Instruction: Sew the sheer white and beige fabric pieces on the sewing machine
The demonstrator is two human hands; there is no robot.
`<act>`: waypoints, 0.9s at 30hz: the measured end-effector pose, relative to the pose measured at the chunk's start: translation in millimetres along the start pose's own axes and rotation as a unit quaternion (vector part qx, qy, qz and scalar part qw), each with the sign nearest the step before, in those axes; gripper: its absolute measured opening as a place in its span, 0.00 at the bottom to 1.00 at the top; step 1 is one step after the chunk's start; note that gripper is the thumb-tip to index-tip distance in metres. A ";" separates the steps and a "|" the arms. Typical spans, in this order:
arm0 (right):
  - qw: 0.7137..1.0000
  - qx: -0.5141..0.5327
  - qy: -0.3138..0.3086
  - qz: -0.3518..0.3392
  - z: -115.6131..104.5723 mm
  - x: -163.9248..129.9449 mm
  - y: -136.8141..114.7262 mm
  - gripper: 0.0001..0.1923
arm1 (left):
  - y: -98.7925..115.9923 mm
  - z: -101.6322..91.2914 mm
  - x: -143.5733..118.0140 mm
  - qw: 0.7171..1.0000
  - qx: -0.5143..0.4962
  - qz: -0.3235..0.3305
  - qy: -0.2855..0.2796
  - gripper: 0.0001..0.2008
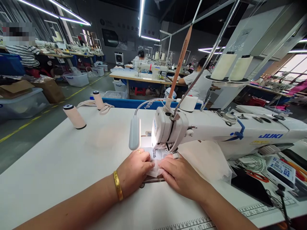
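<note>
Under the lit needle area of a white sewing machine (240, 127) lies a piece of thin, sheer whitish fabric (154, 171). My left hand (136, 167), with a gold bangle at the wrist, pinches the fabric's left side between thumb and fingers. From the right, my right hand (178, 174) grips the same fabric close to the presser foot, fingertips near the other hand's thumb. A wider sheet of pale sheer fabric (206, 158) spreads right of the needle, beneath the machine arm. The needle tip itself is too small to make out.
A small lamp (135, 132) hangs left of the machine head. Two thread spools (74, 117) stand at the table's back left. Right of the machine lie a dark phone-like slab (250, 187), a coiled white cable (251, 163) and a small box (280, 172). Co-workers sit at machines beyond.
</note>
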State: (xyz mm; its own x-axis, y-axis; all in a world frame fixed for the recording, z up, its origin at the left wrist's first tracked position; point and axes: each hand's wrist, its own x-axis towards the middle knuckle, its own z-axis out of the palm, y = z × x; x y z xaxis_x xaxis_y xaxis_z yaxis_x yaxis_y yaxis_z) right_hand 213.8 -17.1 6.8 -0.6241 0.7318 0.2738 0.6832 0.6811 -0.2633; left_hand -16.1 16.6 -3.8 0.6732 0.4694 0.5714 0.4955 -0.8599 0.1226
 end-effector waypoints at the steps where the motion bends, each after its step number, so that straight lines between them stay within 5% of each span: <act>1: 1.000 -0.004 0.005 -0.001 0.9 0.3 0.2 0.09 | -0.6 -0.1 0.7 1.000 0.002 -0.003 -0.006 0.16; 9: 0.999 0.006 0.030 -0.023 5.5 2.0 0.0 0.10 | 0.7 3.0 -2.7 0.999 -0.027 -0.003 -0.034 0.15; 19: 0.983 0.127 0.115 0.059 11.1 4.7 0.2 0.09 | -10.7 -1.5 6.8 0.980 -0.130 -0.118 -0.091 0.15; 22: 0.989 0.113 0.090 0.041 7.2 3.2 1.2 0.09 | -8.1 -2.4 5.9 0.986 -0.119 -0.089 -0.080 0.16; 27: 0.998 0.034 -0.043 -0.011 -4.7 -2.9 -4.3 0.07 | 5.7 -5.5 -2.5 0.997 -0.061 -0.016 -0.046 0.16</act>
State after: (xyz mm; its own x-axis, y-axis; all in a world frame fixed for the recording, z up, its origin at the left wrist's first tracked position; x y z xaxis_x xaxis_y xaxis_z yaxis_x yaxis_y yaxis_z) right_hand 214.4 -22.2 11.5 -0.6704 0.7144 0.2006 0.6438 0.6944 -0.3214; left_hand -18.0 9.5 0.0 0.7087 0.5084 0.4892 0.4511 -0.8596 0.2400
